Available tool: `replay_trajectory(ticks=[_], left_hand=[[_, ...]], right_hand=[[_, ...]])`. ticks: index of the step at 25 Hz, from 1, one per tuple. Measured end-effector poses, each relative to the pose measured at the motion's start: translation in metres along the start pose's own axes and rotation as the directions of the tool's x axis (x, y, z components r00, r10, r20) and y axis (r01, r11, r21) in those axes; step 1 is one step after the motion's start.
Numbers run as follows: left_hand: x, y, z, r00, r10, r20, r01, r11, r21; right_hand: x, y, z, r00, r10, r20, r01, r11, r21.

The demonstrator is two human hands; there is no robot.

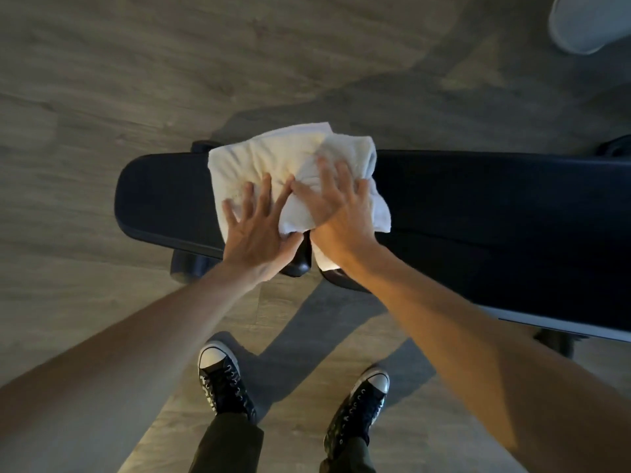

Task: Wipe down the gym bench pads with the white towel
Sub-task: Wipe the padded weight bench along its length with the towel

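Observation:
A black padded gym bench runs left to right across the middle; its short seat pad (pixel 164 196) lies at the left and the long back pad (pixel 495 213) at the right. The white towel (pixel 273 158) is spread over the gap between the two pads, bunched at its right side. My left hand (pixel 254 230) presses flat on the towel's near left part with fingers spread. My right hand (pixel 338 203) lies on the bunched right part, fingers spread and thumb tucked against a fold. Both palms rest on the cloth.
The bench stands on a grey wood-look floor (pixel 136 80). Its dark frame and foot (pixel 186 264) stick out below the seat pad. My two black sneakers (pixel 222 380) stand just in front of the bench. A white object (pixel 587 22) shows at the top right corner.

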State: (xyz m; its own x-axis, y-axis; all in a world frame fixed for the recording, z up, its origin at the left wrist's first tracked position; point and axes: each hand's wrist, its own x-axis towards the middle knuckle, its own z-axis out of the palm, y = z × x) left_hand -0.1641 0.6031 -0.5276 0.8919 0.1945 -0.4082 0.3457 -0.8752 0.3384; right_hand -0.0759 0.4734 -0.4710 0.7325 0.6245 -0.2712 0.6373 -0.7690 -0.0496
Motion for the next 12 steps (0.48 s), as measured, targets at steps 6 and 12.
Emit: replay_trajectory(ticks=[6, 12], left_hand=[[0.042, 0.059, 0.0, 0.993, 0.039, 0.115, -0.056, 0.987, 0.147], [-0.045, 0.045, 0.031, 0.988, 0.124, 0.097, -0.128, 0.991, 0.039]], right_hand=[[-0.003, 0.064, 0.007, 0.992, 0.109, 0.067, -0.11, 0.994, 0.009], [-0.08, 0.027, 0.026, 0.985, 0.164, 0.049, -0.169, 0.977, 0.13]])
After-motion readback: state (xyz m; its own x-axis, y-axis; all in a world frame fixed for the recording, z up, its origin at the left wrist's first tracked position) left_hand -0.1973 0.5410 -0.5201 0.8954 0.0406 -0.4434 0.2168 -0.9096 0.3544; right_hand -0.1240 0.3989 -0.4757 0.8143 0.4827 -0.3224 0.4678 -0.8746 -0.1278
